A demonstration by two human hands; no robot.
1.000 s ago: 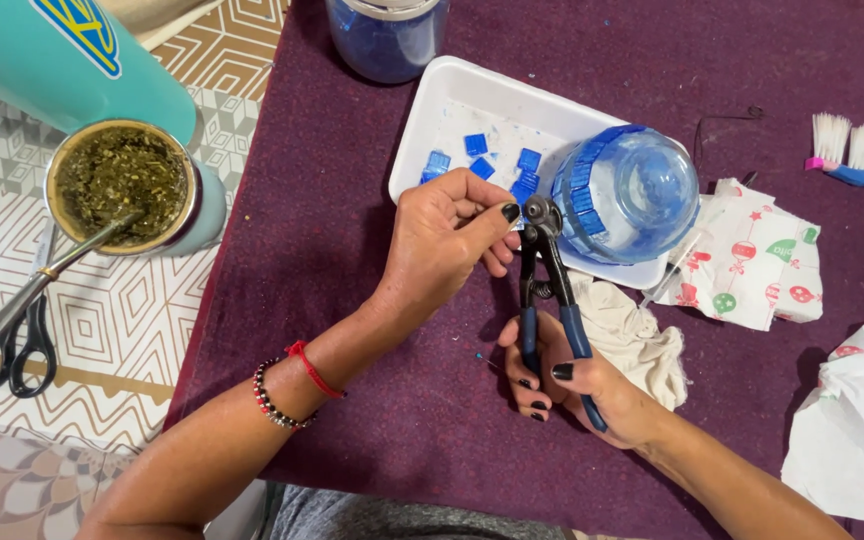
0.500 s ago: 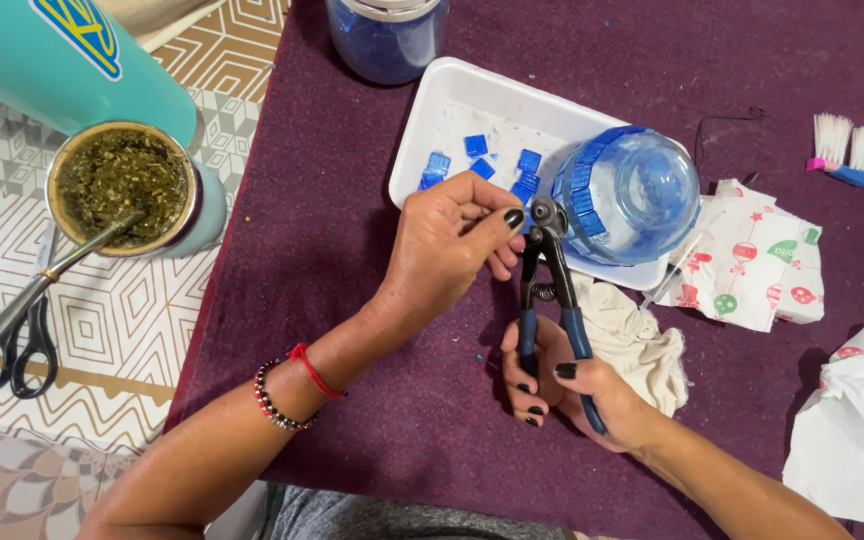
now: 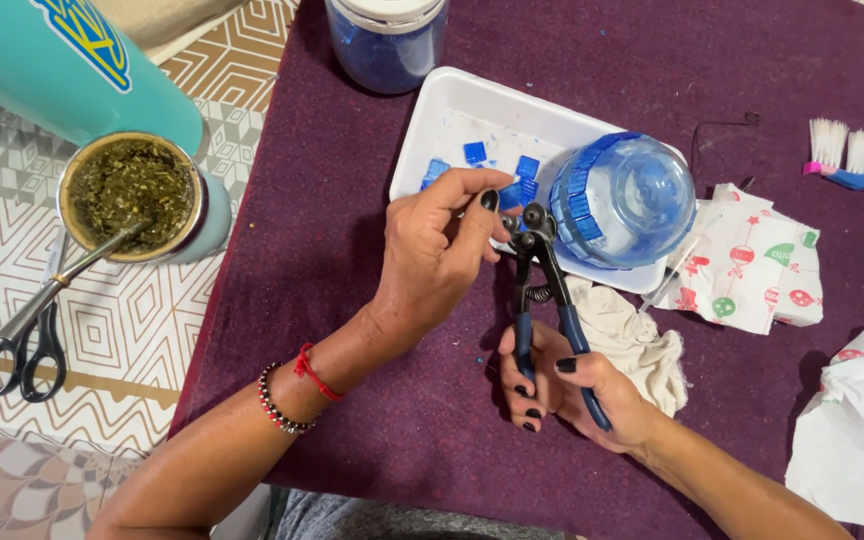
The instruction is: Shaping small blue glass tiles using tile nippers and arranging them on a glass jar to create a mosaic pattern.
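Observation:
My right hand (image 3: 574,392) grips the blue handles of a pair of wheeled nippers (image 3: 542,290), jaws pointing up at the tray's front edge. My left hand (image 3: 439,250) pinches something small and hidden right at the jaws; its fingertips touch them. Behind lies a white tray (image 3: 439,115) with several small blue glass tiles (image 3: 474,153). A clear glass jar (image 3: 624,200), partly banded with blue tiles, lies on its side in the tray's right end.
A cup of green herb with a metal straw (image 3: 132,195) and scissors (image 3: 24,340) sit at left. A blue jar (image 3: 387,42) stands behind the tray. A white rag (image 3: 632,340), printed napkin (image 3: 752,262), brush (image 3: 857,165) and white bag (image 3: 857,440) lie at right.
My left hand has shifted slightly toward the nippers' jaws, fingertips closing in on them. The nippers stay held in about the same place.

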